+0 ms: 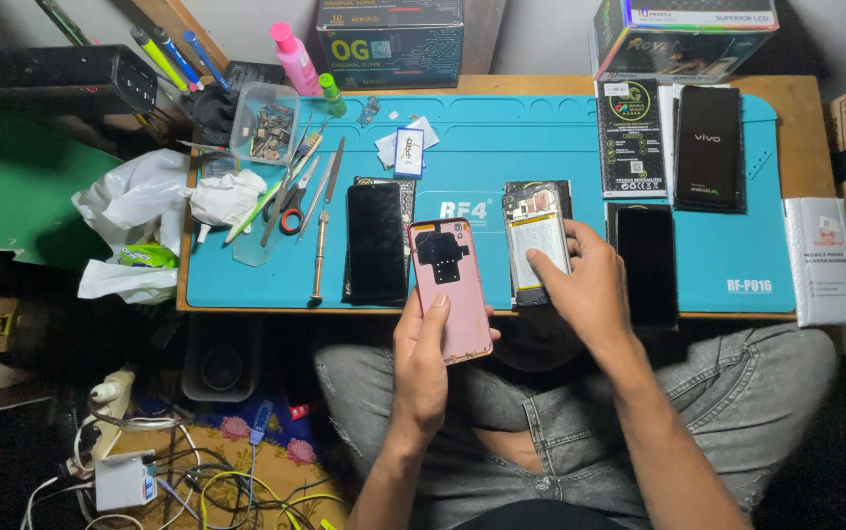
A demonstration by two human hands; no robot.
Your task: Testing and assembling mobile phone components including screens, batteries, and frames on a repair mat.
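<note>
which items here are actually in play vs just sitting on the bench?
In hand:
- pink back cover, held by left hand
- opened phone with battery exposed, right hand fingertips on it

Lying about:
- black phone
- dark phone
- scissors
- screwdriver
- parts tub
- pink bottle

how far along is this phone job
Done: the pink back cover is off the opened phone, whose battery shows. In hand: the left hand holds that cover, the right hand rests its fingers on the battery. Left, probably: the phone lies uncovered, and dark screens lie beside it on the blue mat.
</note>
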